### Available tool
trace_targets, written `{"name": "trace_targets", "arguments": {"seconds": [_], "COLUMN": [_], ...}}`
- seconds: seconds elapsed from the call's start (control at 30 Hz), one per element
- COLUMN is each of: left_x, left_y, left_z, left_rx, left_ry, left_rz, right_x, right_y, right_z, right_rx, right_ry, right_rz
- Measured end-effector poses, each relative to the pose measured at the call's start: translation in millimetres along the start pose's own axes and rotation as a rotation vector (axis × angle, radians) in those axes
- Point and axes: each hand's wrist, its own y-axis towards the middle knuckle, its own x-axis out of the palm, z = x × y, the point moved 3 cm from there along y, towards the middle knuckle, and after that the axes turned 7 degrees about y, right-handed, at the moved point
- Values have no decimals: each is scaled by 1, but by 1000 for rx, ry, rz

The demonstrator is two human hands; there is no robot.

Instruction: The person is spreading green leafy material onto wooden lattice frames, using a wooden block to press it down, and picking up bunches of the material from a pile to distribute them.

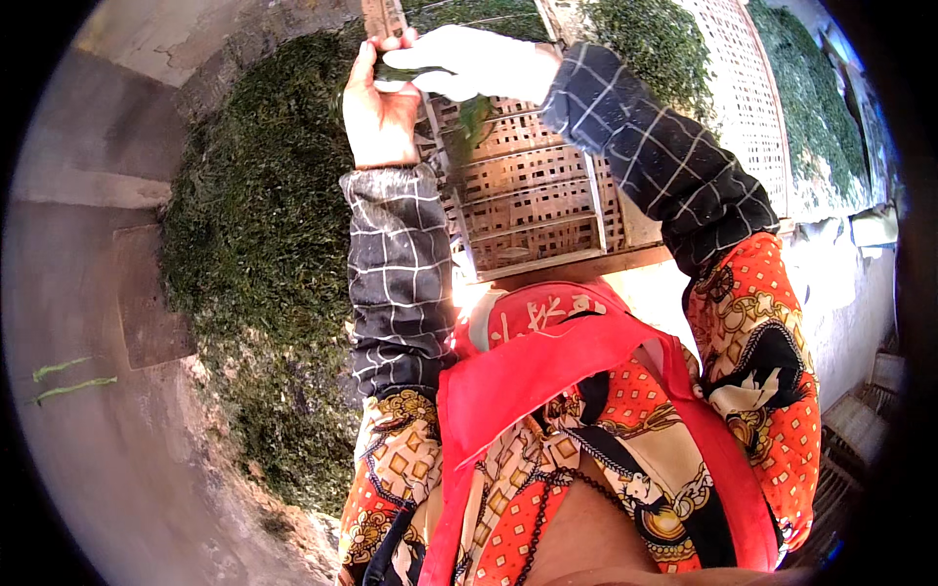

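My left hand (381,121) is raised at the top of the view, its fingers meeting those of my right hand (476,62). The right hand is glaring white; a glove or strong sunlight, I cannot tell which. Between them is a small bunch of dark green leaves (401,74), partly hidden by the fingers. Below the right hand, a blurred green leaf (475,121) hangs or falls. Under both hands lies a woven bamboo tray (535,176) with thin wooden bars across it.
A large heap of cut green leaves (271,183) lies on the floor to the left. More leaves (652,55) and a pale woven panel (740,80) are at the upper right. Two green strands (73,384) lie on the grey floor (88,454). My red apron (542,373) nearly reaches the tray.
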Motion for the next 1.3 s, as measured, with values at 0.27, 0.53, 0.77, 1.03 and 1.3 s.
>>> {"name": "trace_targets", "arguments": {"seconds": [0.27, 0.53, 0.77, 1.03, 1.3], "left_x": [-109, -151, -60, -71, -41], "left_y": [36, 18, -26, -20, -34], "left_z": [-26, 35, -62, -83, -88], "left_rx": [-90, -698, 317, 227, 327], "left_ry": [-73, 1399, 2309, 2371, 2623], "left_rz": [127, 381, -780, -882, -815], "right_x": [-27, 5, -21, -88, -140], "right_y": [-69, -90, -103, -162, -234], "right_z": [109, 198, 148, 165, 112], "right_rx": [400, 574, 770, 663, 440], "right_ry": [-159, -383, 113, 242, -177], "right_rz": [-83, -336, 72, -55, 913]}}
